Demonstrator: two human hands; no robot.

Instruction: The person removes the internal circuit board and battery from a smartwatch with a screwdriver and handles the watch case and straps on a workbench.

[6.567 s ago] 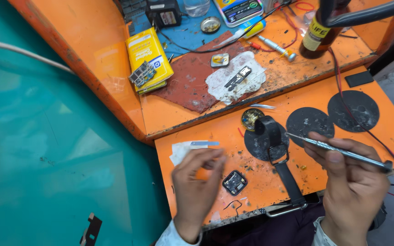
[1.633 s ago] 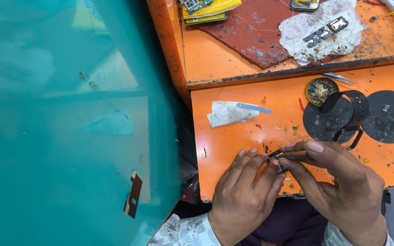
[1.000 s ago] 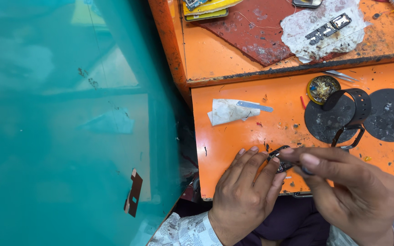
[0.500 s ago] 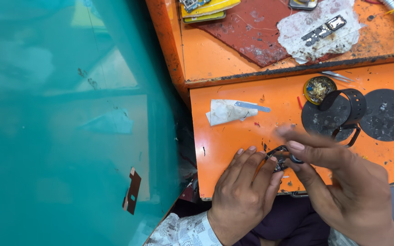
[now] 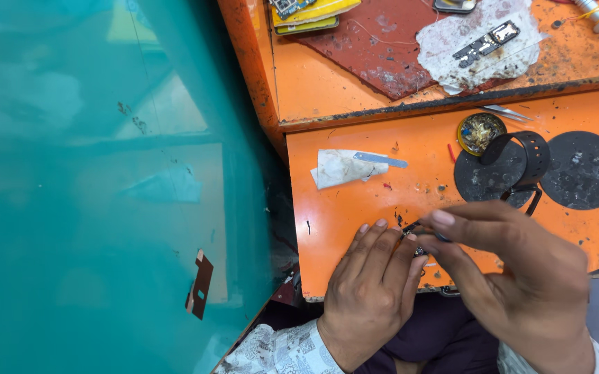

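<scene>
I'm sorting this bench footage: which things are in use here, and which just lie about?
In use: left hand, right hand, small dark part pinched between them.

Lying about: folded paper, round tin, black strap, tweezers, red mat.

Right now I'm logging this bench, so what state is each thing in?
Left hand: flat on the orange table, fingertips pinning a small dark part.
Right hand: pinching a thin dark tool at that part.
Round brass tin: open, lying flat.
Black watch strap: curled, unbuckled.
White paper scrap: crumpled, grey blade on it.
</scene>
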